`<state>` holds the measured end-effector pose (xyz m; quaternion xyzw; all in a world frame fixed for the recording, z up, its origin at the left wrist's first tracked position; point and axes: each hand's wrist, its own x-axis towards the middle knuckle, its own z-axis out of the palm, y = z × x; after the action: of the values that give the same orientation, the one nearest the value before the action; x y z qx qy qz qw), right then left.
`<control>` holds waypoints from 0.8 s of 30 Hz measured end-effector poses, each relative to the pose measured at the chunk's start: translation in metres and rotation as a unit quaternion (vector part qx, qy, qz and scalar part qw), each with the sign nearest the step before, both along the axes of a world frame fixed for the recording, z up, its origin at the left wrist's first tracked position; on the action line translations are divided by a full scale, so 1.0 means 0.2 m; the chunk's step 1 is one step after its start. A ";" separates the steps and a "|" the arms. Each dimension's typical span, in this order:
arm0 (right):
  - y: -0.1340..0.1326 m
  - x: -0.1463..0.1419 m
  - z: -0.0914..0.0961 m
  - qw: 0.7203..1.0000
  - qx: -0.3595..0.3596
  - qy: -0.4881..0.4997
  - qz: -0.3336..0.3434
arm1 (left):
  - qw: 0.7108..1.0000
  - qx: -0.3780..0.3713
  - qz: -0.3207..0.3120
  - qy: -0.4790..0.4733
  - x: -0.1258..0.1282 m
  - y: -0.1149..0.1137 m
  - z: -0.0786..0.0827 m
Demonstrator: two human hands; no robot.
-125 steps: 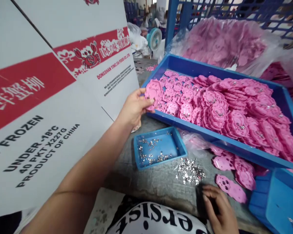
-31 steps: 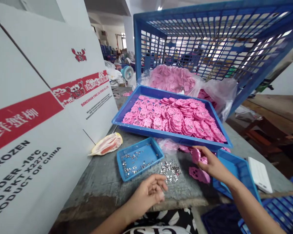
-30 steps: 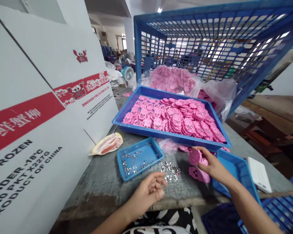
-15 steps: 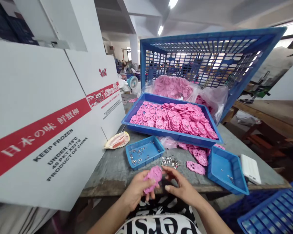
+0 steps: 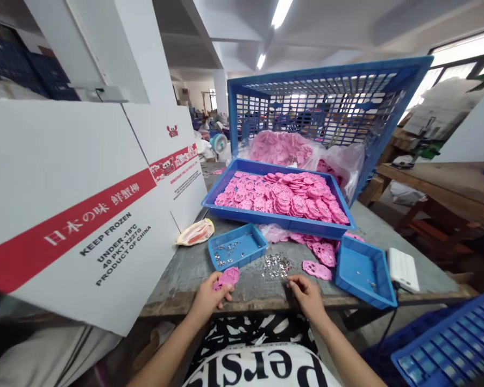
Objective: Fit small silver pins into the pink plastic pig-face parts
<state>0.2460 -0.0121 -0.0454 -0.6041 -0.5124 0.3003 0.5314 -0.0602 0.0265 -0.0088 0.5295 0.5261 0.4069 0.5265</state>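
My left hand [image 5: 207,295] is closed around a flat pink face-shaped piece [image 5: 228,277], held low over the table's front edge. At the near edge of a pile of small shiny metal bits [image 5: 276,265], my right hand [image 5: 307,295] has its fingertips pinched together. What sits in that pinch, if anything, is too small to make out. A small blue tray [image 5: 246,243] with scattered metal bits lies just beyond my left hand. Right of the pile, a loose pink piece [image 5: 317,270] rests flat on the table.
A large blue tray [image 5: 294,223] heaped with pink pieces stands behind, before a tipped blue crate [image 5: 326,72]. A white carton [image 5: 105,140] walls the left side. On the right are another small blue tray [image 5: 361,262] and a white corded box [image 5: 403,270].
My left hand has moved left and away from my right hand, carrying the pink piece. My right hand has come to the metal pile, its fingers going from spread to pinched. The view has shifted slightly.
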 end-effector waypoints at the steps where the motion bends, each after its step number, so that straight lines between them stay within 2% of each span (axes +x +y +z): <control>1: 0.00 0.00 -0.01 1.000 0.006 -0.011 -0.004 | 1.000 0.004 -0.002 0.002 0.00 0.00 0.00; 14: -0.01 -0.04 -0.04 0.992 0.053 -0.117 -0.011 | 1.000 0.006 0.000 0.014 -0.02 0.01 -0.02; 24: -0.01 -0.05 -0.05 0.991 0.063 -0.121 -0.003 | 1.000 -0.005 0.014 0.027 0.00 0.01 0.00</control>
<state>0.2359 -0.0138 -0.0556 -0.6027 -0.5889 0.1906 0.5036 -0.0593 0.0280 -0.0085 0.5301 0.5496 0.3969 0.5094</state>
